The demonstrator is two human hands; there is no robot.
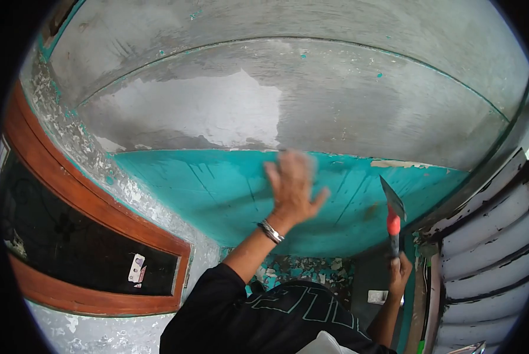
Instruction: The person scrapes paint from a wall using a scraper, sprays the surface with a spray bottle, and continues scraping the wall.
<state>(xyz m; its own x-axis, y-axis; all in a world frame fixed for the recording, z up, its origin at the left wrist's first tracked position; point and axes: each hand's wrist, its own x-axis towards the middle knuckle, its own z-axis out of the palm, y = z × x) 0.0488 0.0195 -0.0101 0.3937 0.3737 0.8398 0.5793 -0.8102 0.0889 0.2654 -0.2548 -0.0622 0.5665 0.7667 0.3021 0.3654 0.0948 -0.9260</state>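
Observation:
Fingers spread and slightly blurred, my left hand (295,187) is at the upper part of the turquoise painted wall section (217,194), just below the grey scraped wall (347,106). It holds nothing, and a metal bracelet (271,231) circles its wrist. At the lower right, my right hand (400,268) is closed around the dark end of a scraper's (393,221) handle. The scraper has a red collar and a pointed metal blade aimed up and to the left, in front of the turquoise paint. Whether my left palm touches the wall is unclear.
A brown wooden frame (99,197) with dark glass stands at the left. Paint flakes (311,268) litter the floor below the wall. Whitish corrugated panels (491,253) are at the right. A small white object (377,297) lies beside my right forearm.

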